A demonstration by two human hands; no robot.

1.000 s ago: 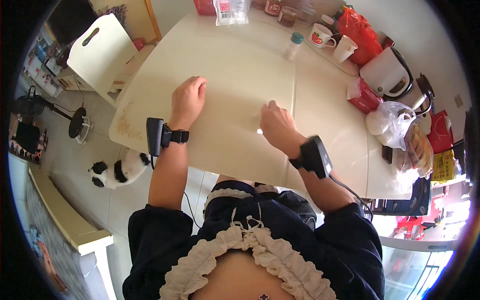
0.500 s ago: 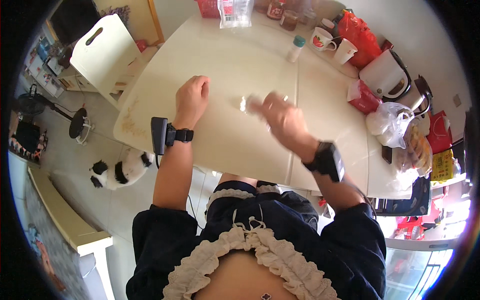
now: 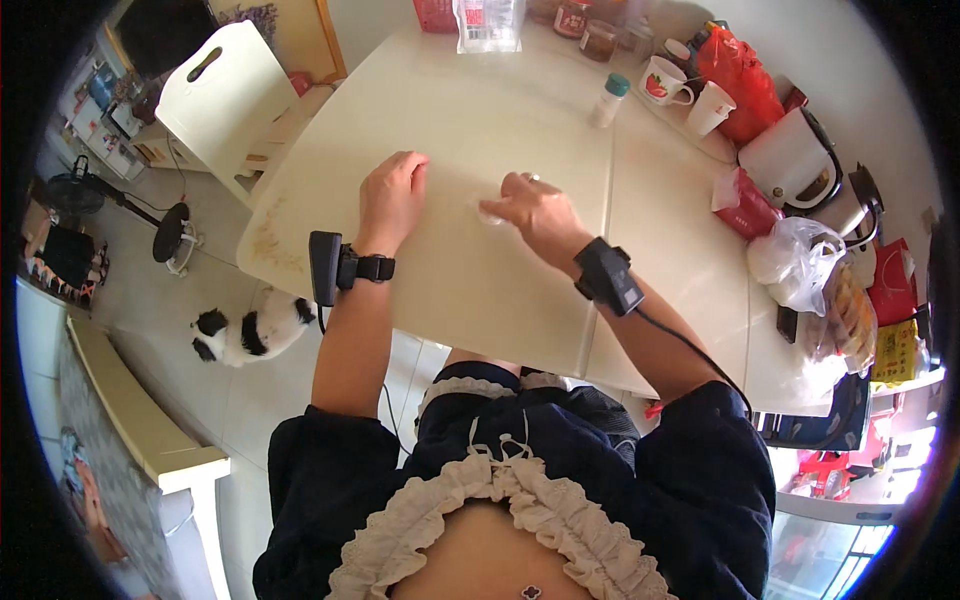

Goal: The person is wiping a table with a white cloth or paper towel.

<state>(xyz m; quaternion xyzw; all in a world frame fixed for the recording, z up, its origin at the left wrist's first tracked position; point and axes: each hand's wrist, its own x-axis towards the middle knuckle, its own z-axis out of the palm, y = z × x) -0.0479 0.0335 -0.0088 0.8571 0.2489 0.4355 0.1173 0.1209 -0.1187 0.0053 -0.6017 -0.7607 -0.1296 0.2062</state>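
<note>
My left hand (image 3: 392, 203) rests curled in a fist on the pale table (image 3: 440, 120), and whatever its fingers may hold is hidden. To the right of it, my right hand (image 3: 541, 216) is low over the tabletop with bent fingers and the thumb pointing left. A shiny spot shows at that hand's far edge; I cannot tell whether it is a ring or something held. Under the thumb tip lies a small whitish, glossy patch (image 3: 490, 217), too small to name. Beyond the right hand stands a clear shaker bottle with a green cap (image 3: 609, 101).
Along the far and right edges are a clear bag (image 3: 489, 26), jars (image 3: 598, 41), a strawberry mug (image 3: 665, 82), a paper cup (image 3: 710, 108), a red bag (image 3: 740, 85), a white kettle (image 3: 790, 158) and plastic bags (image 3: 795, 262). A chair (image 3: 225, 100) and a black-and-white dog (image 3: 250, 328) are at left.
My right hand has moved left across the tabletop, toward the glossy patch, and its forearm has swung round. My left hand stays curled. The whole view has shifted slightly.
</note>
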